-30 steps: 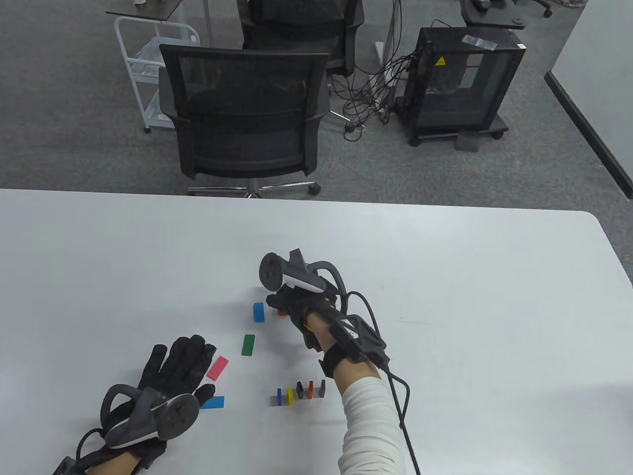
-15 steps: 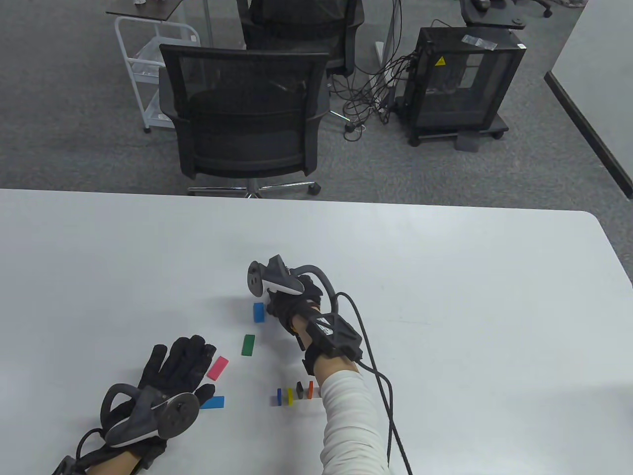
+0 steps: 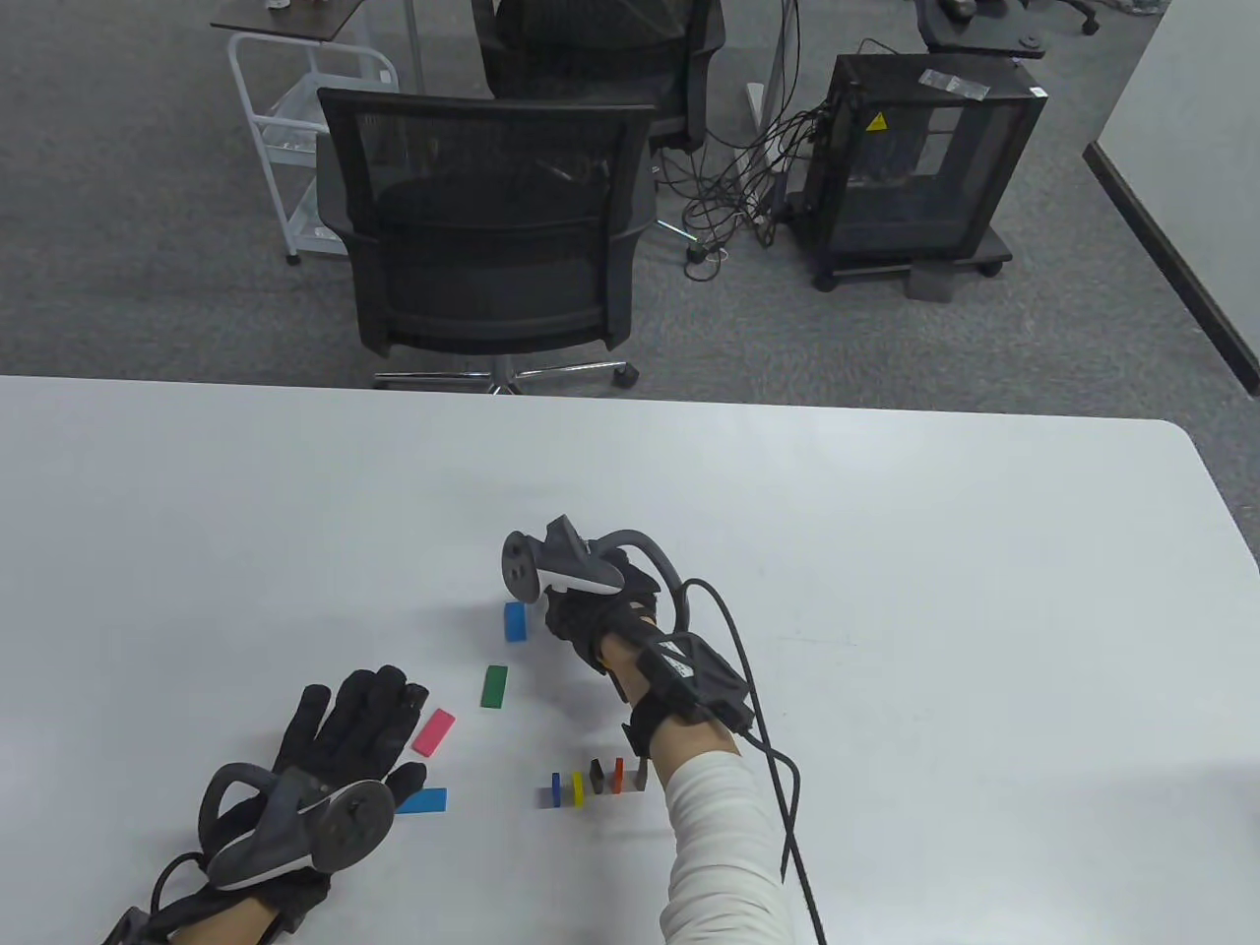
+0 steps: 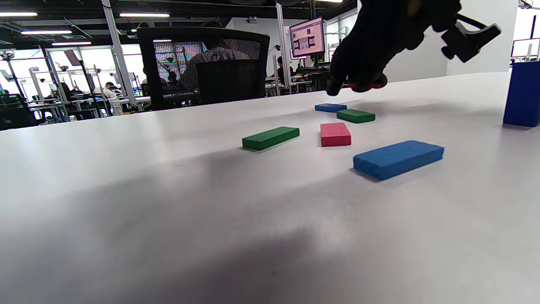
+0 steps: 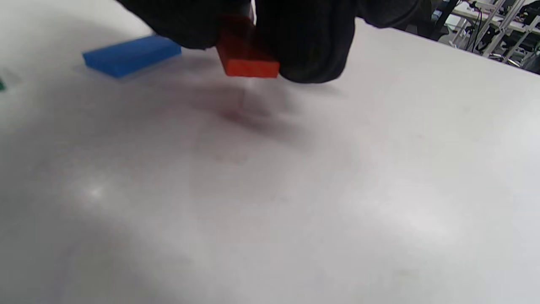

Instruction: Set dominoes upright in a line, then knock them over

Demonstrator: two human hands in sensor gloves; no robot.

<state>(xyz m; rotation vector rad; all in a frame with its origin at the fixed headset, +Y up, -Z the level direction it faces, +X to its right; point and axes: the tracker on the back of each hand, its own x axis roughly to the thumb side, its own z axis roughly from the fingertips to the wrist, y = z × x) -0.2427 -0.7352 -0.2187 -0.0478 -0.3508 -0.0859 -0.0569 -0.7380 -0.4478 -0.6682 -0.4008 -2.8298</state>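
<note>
My right hand (image 3: 581, 615) pinches an orange domino (image 5: 247, 59) between thumb and fingers and holds it just above the table; the left wrist view shows that right hand (image 4: 371, 46) hovering with the orange domino (image 4: 366, 86) at its fingertips. A short line of several upright dominoes (image 3: 597, 780) stands near my right forearm, its blue end piece (image 4: 523, 95) at the left. Flat on the table lie a blue domino (image 3: 515, 622), a green one (image 3: 495, 686), a pink one (image 3: 433, 732) and another blue one (image 3: 423, 800). My left hand (image 3: 345, 728) rests flat with straight fingers beside the pink domino.
A second green domino (image 4: 271, 137) lies flat near my left hand. A black mesh chair (image 3: 487, 221) stands beyond the table's far edge (image 3: 630, 399). The right hand's cable (image 3: 787, 787) trails along my forearm toward the near edge.
The right hand closed on the orange domino beside the flat blue one and raised it off the table, drifting left and then slightly back. The left hand has stayed still.
</note>
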